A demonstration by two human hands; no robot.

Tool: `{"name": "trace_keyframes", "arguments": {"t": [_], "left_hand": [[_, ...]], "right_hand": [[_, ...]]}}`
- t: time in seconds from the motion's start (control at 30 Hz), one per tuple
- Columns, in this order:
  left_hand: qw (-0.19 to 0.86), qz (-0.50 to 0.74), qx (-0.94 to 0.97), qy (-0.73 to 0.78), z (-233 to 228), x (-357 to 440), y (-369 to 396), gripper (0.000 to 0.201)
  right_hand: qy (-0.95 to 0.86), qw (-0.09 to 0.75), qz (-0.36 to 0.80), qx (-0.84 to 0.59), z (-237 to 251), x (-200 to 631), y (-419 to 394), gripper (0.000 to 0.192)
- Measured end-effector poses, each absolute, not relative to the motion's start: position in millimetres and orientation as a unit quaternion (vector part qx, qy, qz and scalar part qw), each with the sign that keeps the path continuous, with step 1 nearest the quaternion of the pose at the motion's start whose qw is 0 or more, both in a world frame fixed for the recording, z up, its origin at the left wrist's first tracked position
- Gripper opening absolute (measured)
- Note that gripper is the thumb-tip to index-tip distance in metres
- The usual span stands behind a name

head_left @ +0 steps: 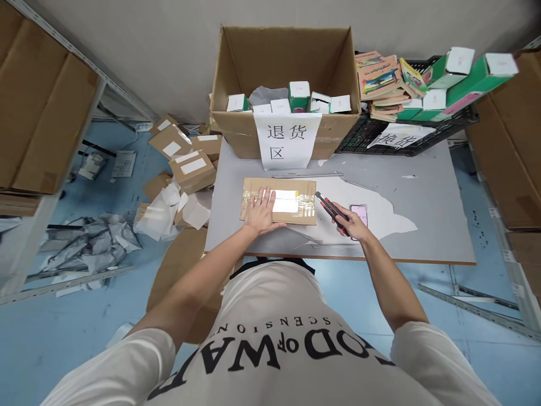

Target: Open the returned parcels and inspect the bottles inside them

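A taped brown cardboard box [304, 211] with a white label [285, 202] lies flat near the front of the grey table [422, 197]. My left hand [261, 213] rests on the left part of its top, fingers stretched out and partly over the label. Gripped in my right hand [353, 223] is a black and red box cutter [331, 207], its tip pointing up and left, close to the box's right edge. A phone [359, 215] with a lit screen lies just behind my right hand, partly hidden by it.
Behind stands a large open carton [236, 132] holding green and white boxes, with a paper sign [288, 141] on its front. A black crate [406, 145] at right carries booklets and boxes. Small cartons [192, 169] and torn packaging [97, 242] lie on the left.
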State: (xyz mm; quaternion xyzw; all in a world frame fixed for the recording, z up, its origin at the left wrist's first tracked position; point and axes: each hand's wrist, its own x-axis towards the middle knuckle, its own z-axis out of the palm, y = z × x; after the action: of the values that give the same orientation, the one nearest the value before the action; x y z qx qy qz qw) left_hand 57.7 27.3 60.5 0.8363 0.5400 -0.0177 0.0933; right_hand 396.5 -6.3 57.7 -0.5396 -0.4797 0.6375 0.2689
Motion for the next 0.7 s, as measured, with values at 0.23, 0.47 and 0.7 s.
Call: {"name": "trace_keyframes", "arguments": {"t": [0.23,0.47,0.7], "left_hand": [[0.097,-0.020,0.837,0.538,62,57,27,0.114],[0.111,-0.028,0.833,0.541,63,58,27,0.114],[0.124,-0.033,0.830,0.543,63,58,29,0.115]], "right_hand": [[-0.459,0.290,0.641,-0.542,59,389,-20,0.073],[-0.443,0.295,0.643,-0.550,56,384,-36,0.074],[-0.449,0.268,0.651,-0.550,61,389,-52,0.073]]}}
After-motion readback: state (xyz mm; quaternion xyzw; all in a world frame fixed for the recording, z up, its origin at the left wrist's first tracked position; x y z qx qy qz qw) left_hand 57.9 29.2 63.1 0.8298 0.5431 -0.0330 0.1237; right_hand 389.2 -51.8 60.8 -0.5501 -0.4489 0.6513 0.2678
